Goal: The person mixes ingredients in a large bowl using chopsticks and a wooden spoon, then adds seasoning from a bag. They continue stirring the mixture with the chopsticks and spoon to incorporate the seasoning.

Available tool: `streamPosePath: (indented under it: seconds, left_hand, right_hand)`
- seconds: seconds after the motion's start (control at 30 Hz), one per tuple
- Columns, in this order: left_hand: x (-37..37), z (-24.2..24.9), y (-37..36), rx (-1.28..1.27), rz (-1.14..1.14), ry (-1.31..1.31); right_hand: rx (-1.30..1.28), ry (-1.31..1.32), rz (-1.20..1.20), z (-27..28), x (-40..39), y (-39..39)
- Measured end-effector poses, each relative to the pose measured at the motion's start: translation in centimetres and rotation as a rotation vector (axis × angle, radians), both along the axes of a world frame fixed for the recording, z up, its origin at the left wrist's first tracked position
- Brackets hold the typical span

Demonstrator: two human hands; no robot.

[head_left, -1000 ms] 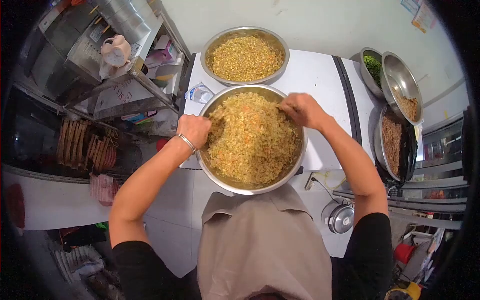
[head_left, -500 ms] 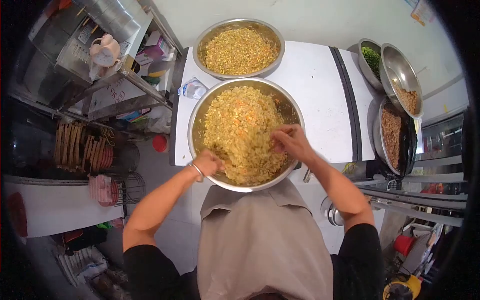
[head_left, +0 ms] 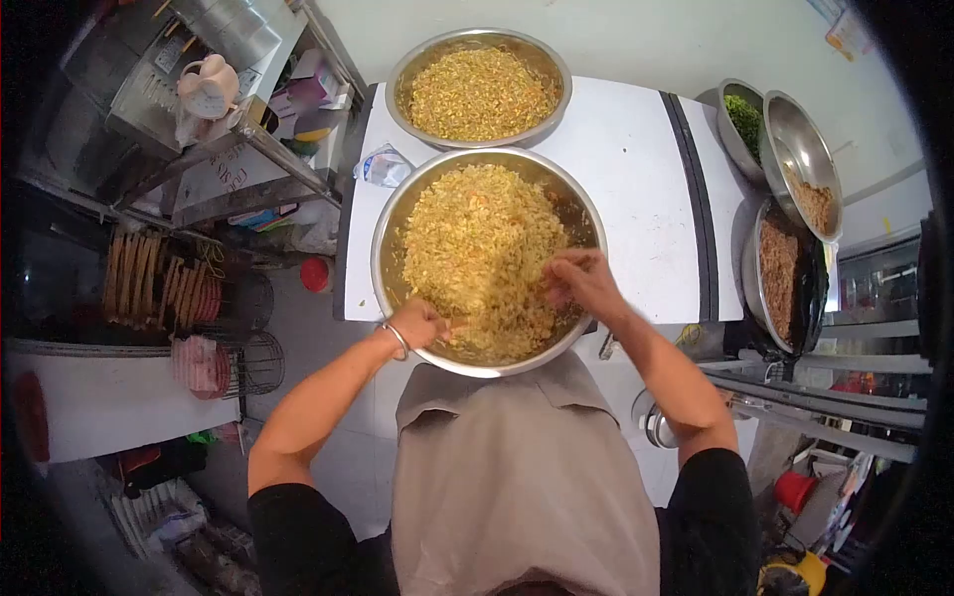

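A large steel bowl (head_left: 391, 233) on the white table in front of me holds a loose heap of yellowish, finely chopped mixture (head_left: 467, 214) with orange bits. My left hand (head_left: 421, 322), with a bangle at the wrist, is inside the bowl's near left rim. Its fingertips reach down into the mixture, so their grip is hidden. At the bowl's right side my right hand (head_left: 578, 282) is over the heap, fingers loosely bent and apart, touching the mixture. Between both hands the mixture looks smeared by motion.
Behind stands a second steel bowl (head_left: 481, 133) of similar mixture, with a clear plastic bag (head_left: 384, 166) nearby. Right, bowls hold chopped greens (head_left: 741, 123) and brown crumbly filling (head_left: 778, 268). A metal shelf (head_left: 248, 134) with a pink clock scale (head_left: 208, 89) stands left.
The mixture between my hands has shifted and the heap's surface looks different. Both hands stay in nearly the same places; the right hand's fingers have spread slightly.
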State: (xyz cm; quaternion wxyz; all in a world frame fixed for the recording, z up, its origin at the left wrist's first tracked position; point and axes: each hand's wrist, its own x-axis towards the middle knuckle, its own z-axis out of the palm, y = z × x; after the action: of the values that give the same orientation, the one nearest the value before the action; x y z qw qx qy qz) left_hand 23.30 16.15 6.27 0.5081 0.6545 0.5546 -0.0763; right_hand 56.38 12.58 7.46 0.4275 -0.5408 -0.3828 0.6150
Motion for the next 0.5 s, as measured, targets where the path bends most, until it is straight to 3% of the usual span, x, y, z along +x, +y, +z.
streamPosePath:
  seconds: [0.03, 0.23, 0.27, 0.37, 0.5]
  left_hand:
    - [0.5, 1.2, 0.6, -0.034, 0.066, -0.067]
    - [1.3, 11.6, 2.0, 0.686, -0.518, 0.333]
    - [1.4, 12.5, 1.4, 0.785, -0.589, 0.424]
    - [0.8, 13.7, -0.1, 0.881, -0.591, 0.395]
    - [0.3, 14.7, -0.6, 0.869, -0.579, 0.391]
  right_hand:
    - [0.076, -0.054, 0.040, 1.6, 0.1, 0.4]
    - [0.538, -0.563, 0.344, 9.8, 2.9, 2.5]
    - [0.410, -0.607, 0.352, 11.1, 3.1, 2.1]
    - [0.437, -0.578, 0.405, 11.7, 3.8, 0.9]
    - [0.362, -0.374, 0.461, 8.0, 2.3, -1.2]
